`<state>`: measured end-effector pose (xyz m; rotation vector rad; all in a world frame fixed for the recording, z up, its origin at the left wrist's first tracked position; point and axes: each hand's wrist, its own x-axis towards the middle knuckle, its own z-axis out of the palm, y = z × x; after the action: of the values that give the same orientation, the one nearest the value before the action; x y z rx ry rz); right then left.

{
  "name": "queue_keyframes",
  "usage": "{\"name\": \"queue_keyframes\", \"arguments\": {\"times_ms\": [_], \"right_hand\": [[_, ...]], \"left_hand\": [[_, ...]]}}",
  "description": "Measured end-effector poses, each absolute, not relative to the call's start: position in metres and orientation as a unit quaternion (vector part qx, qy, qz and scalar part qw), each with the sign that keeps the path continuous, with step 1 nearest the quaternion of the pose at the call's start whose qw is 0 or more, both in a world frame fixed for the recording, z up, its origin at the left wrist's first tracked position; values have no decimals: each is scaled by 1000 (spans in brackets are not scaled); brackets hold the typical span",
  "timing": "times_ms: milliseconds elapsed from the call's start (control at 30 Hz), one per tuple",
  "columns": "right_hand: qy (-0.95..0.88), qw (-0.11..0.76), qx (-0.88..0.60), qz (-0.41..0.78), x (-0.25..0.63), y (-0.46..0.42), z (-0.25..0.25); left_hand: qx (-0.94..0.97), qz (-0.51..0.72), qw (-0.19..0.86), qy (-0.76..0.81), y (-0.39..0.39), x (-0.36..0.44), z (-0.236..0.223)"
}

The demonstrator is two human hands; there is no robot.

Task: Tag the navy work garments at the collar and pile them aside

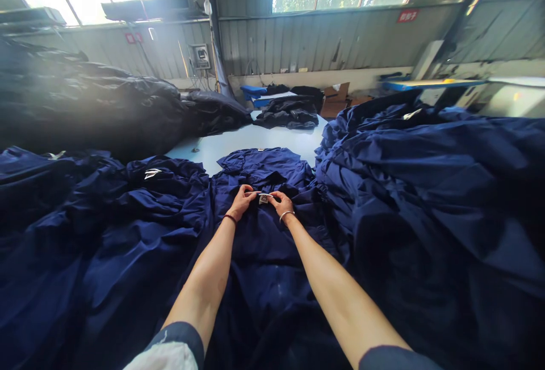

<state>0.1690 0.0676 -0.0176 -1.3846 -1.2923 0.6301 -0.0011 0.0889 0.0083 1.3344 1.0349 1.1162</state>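
A navy blue garment (272,245) lies spread in front of me, its cloth creased. My left hand (242,201) pinches the upper edge of this garment with thumb and fingers. From the other side, my right hand (281,204) grips the same edge, a short distance away. Between my fingertips runs a thin pale strip, and a small white label (263,200) with dark marks hangs just under it. The print on the label is too small to read. Just beyond my hands lies more bunched navy cloth (264,160) with a small tag at its far edge.
Navy garments are heaped at left (166,234) and higher at right (426,160). A large black pile (106,103) rises at far left. The pale tabletop (230,142) shows behind, with black cloth (287,112) on it. Cardboard boxes (336,97) stand near the wall.
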Motion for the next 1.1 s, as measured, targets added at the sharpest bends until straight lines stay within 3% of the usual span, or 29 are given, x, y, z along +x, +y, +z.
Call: {"name": "queue_keyframes", "arguments": {"times_ms": [100,467,1100], "right_hand": [[-539,539,-590,268,170,69,-17],[-522,541,-603,268,169,72,-18],[-525,531,-601,286,170,67,-14]], "left_hand": [[568,466,555,391,85,-5,15],[641,431,460,437,81,-5,15],[667,409,438,443,91,-3,3]]}}
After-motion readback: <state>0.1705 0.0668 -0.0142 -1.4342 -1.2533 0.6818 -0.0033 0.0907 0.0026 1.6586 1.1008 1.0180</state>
